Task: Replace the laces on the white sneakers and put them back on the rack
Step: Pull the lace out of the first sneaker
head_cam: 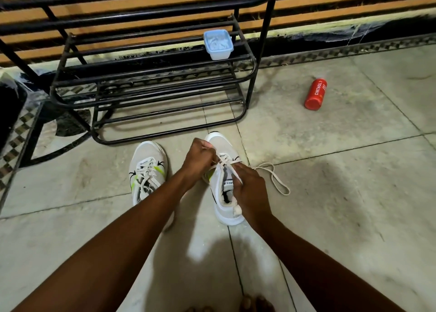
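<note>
Two white sneakers with neon-yellow accents stand on the tiled floor in front of a black metal shoe rack [151,94]. The left sneaker [147,170] is laced, and my left forearm crosses its heel. The right sneaker [224,193] is partly laced. My left hand [200,160] pinches the white lace [276,179] at the eyelets near the toe. My right hand [250,191] grips the shoe's right side by the tongue, fingers curled round it. A loose loop of lace trails on the floor to the right of the shoe.
A pale blue lidded plastic box [218,44] sits on a middle shelf of the rack. A red spray can [316,94] lies on the floor to the right. A dark object [9,108] stands at the far left. My toes [250,304] show at the bottom edge.
</note>
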The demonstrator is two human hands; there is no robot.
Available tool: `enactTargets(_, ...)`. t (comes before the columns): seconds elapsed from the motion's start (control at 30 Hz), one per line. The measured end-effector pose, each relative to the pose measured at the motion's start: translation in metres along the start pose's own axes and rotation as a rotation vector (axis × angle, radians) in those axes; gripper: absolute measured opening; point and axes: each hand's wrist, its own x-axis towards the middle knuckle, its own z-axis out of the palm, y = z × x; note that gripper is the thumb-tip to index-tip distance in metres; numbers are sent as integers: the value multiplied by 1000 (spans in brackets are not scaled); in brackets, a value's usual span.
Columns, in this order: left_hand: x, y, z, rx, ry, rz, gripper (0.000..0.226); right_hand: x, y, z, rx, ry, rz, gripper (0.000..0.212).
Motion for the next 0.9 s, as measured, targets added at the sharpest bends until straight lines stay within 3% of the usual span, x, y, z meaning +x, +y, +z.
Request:
enactTargets(0.1, 5, -2, -11, 201, -143, 91, 35, -3, -3, 3, -2, 21, 25, 40)
enactTargets(0.2, 13, -8, -14, 398, -183, 158, 26, -4, -3, 2, -25, 13, 29, 41)
enactTargets(0.27, 16, -11, -11, 262, -158, 126, 20, -5, -2, -1, -44, -2, 19, 37)
enactTargets(0.4, 18, -8, -3, -336, 20, -217, 26, -5, -3, -5, -109, -32, 18, 38)
enactTargets(0.5, 12, -1, -9, -509, 94, -333, 38, -4, -4, -6, -167, -1, -28, 38)
enactTargets(0.57, 8, -3, -15, -353, 7, -216, 38, -4, -6, -7, -192, 13, -32, 41)
enactTargets(0.63, 7, -9, -22, 48, -112, 22, 32, -3, -8, -9, -215, 6, -29, 43)
enactTargets(0.7, 11, -12, -30, 346, -101, 188, 18, -3, -10, -9, -214, 13, -31, 43)
enactTargets(0.8, 4, -4, -23, 98, -11, 166, 13, -4, -11, -9, -235, 27, -30, 41)
enactTargets(0.9, 0, 9, -18, -421, 177, 16, 28, -4, -10, -10, -279, 32, -51, 35)
